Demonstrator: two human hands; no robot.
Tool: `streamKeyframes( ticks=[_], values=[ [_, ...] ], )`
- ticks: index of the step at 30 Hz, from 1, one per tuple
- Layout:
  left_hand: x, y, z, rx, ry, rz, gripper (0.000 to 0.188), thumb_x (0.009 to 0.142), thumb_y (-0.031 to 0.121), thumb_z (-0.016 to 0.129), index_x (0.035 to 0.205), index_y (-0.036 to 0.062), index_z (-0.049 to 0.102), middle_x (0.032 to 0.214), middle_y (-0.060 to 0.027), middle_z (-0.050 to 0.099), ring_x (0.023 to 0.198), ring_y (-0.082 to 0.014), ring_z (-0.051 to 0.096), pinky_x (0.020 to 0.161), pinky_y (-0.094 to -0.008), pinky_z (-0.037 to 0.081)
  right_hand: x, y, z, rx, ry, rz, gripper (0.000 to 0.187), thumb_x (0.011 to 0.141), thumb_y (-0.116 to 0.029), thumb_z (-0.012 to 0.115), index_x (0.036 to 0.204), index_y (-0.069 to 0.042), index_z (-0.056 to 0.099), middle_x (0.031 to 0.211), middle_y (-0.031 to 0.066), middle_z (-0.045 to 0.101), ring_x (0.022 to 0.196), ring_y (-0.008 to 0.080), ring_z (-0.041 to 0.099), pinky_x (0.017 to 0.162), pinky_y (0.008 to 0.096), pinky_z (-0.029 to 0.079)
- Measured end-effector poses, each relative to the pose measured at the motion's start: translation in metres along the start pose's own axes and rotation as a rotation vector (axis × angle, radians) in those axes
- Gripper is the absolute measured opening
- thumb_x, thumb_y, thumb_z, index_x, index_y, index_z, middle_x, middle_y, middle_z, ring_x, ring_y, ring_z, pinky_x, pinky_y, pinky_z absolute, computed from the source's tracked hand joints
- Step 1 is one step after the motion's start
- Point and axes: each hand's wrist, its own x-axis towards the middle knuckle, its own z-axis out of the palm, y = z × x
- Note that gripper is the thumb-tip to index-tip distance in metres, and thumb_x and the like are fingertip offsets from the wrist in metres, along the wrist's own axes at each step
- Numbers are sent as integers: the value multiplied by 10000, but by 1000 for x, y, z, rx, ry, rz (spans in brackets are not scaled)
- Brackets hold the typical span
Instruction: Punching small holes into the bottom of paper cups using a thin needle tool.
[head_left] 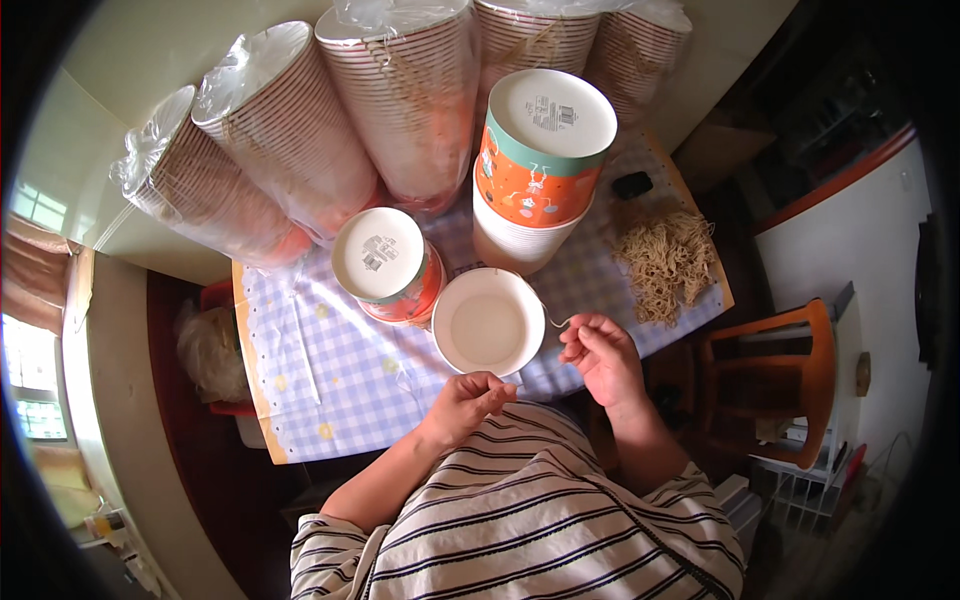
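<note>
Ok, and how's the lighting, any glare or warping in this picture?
In the head view, the window at left is overexposed; the plastic-wrapped cup stacks show pale glare; straight edges bow toward the black corners; the left hand and right hand look reasonably sharp.

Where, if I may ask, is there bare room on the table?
The tablecloth has its widest free patch between its left edge and the short upturned cup; another separates the tall stack from the stringy pile. Wrapped cups crowd the back; an open cup takes the front middle.
</note>
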Motion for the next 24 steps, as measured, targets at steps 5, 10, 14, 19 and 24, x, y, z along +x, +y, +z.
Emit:
streamKeyframes(
  ticks=[5, 10, 14, 19, 24],
  values=[
    [-4, 6, 5, -74, -46, -4, 188, 897, 208, 637, 849, 26, 648, 805, -30, 645, 653, -71, 505, 609, -222, 433, -5, -18, -8, -1625, -1, -484, 266, 793, -146, 692, 1013, -18, 613, 1009, 138, 626, 970, 296, 603, 840, 363, 470],
    [-4, 16, 11, -42, -91, -51, 170, 898, 199, 636, 850, 36, 651, 769, -13, 627, 632, -58, 477, 592, -211, 404, -9, -23, 24, -1001, -496, -386, 430, 766, -135, 689, 1150, -14, 539, 1142, 143, 568, 1090, 257, 548, 941, 354, 417],
    [-5, 28, 15, 21, -139, -105, 168, 905, 203, 628, 841, 51, 654, 724, 37, 576, 628, -37, 457, 576, -199, 377, -14, 2, 37, -931, -661, -141, 598, 783, -114, 681, 1306, -17, 408, 1156, 128, 551, 1092, 205, 549, 927, 340, 449],
    [-9, 31, 14, 29, -105, -109, 190, 911, 231, 621, 865, 52, 665, 712, 58, 553, 633, -40, 453, 572, -202, 375, -17, 3, 47, -988, -539, 54, 530, 773, -63, 691, 1250, -35, 462, 1033, 108, 594, 877, 169, 615, 702, 280, 527],
    [-6, 24, 5, -10, -43, -131, 203, 916, 231, 613, 888, 36, 660, 725, 18, 575, 640, -58, 487, 581, -210, 395, -15, 6, 43, -1086, -482, -222, 300, 776, -44, 686, 1055, -17, 578, 936, 92, 608, 761, 160, 615, 620, 276, 507]
  ],
)
